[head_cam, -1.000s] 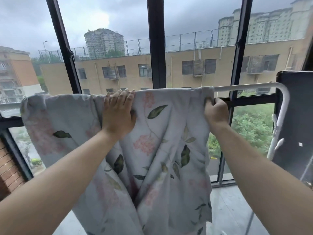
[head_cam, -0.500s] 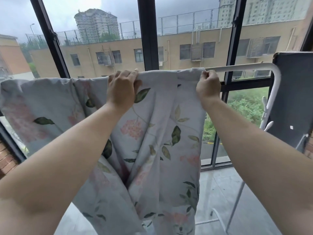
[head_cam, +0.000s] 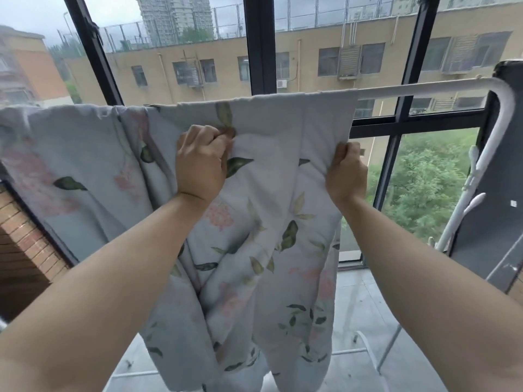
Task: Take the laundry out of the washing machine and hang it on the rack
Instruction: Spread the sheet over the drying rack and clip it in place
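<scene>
A pale blue floral sheet (head_cam: 271, 222) with pink flowers and green leaves hangs over the white rack's top bar (head_cam: 418, 90), covering the bar from the left edge to past the middle. My left hand (head_cam: 201, 162) pinches a fold of the sheet a little below the bar. My right hand (head_cam: 346, 172) grips the sheet's right edge at about the same height. The cloth between both hands is stretched flat. The sheet's lower end hangs bunched near the floor.
A large black-framed window (head_cam: 260, 52) stands right behind the rack. The rack's white side post (head_cam: 486, 157) with hooks curves down at the right, next to a dark panel (head_cam: 498, 222). A brick wall (head_cam: 22, 241) is at the left. Grey floor tiles (head_cam: 365, 315) lie below.
Both hands have slid down from the top bar to a little below it, still holding the sheet. The cloth between them now lies flatter over the bar.
</scene>
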Demonstrator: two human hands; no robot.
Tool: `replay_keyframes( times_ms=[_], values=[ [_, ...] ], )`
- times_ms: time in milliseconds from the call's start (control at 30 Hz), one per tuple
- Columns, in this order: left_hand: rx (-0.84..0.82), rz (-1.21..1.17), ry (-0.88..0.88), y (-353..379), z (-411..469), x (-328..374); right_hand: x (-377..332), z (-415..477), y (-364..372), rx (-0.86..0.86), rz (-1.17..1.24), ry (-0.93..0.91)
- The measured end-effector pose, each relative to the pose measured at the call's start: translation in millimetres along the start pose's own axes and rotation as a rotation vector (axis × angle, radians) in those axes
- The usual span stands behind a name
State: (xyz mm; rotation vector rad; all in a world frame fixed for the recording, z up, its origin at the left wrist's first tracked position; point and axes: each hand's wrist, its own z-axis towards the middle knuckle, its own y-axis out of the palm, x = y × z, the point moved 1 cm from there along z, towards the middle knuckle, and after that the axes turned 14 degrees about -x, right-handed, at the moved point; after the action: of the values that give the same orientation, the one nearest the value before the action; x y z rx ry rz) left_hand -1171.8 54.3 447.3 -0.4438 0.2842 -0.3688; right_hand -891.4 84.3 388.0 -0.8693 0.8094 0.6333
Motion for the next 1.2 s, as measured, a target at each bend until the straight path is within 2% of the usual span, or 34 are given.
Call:
replay_keyframes(
  times_ms=[133,300,533,667,767,867,1000,1067,1200],
  values=[
    [-0.01,-0.005,0.004,9.5,-19.7,5.9,17.1,-5.3,4.9,-0.052,-0.031,0.05],
    [-0.136,-0.011,0.034,17.0,-29.9,0.3,18.8,-10.6,-0.3,-0.086,-0.086,0.127],
    [-0.142,-0.035,0.062,7.2,-8.6,0.5,-19.5,-1.5,-20.6,-0.054,0.151,0.094],
    [-0.113,-0.04,0.068,-0.1,22.8,0.3,-51.2,12.8,-33.8,0.047,0.186,0.051],
    [-0.128,-0.045,0.059,3.4,48.5,6.9,-70.8,24.3,-43.4,0.05,0.166,0.034],
    [-0.193,-0.105,0.028,9.9,81.3,16.7,-82.5,28.9,-48.5,0.046,0.115,0.094],
    [-0.349,-0.055,-0.046,24.5,92.2,26.9,-86.1,37.1,-49.1,0.044,0.142,0.06],
    [-0.352,-0.016,-0.065,31.8,90.3,25.0,-89.1,39.8,-56.7,0.073,0.154,0.022],
    [-0.248,0.013,-0.025,40.5,92.3,24.7,-93.0,57.8,-76.2,0.043,0.173,-0.04]
  ],
)
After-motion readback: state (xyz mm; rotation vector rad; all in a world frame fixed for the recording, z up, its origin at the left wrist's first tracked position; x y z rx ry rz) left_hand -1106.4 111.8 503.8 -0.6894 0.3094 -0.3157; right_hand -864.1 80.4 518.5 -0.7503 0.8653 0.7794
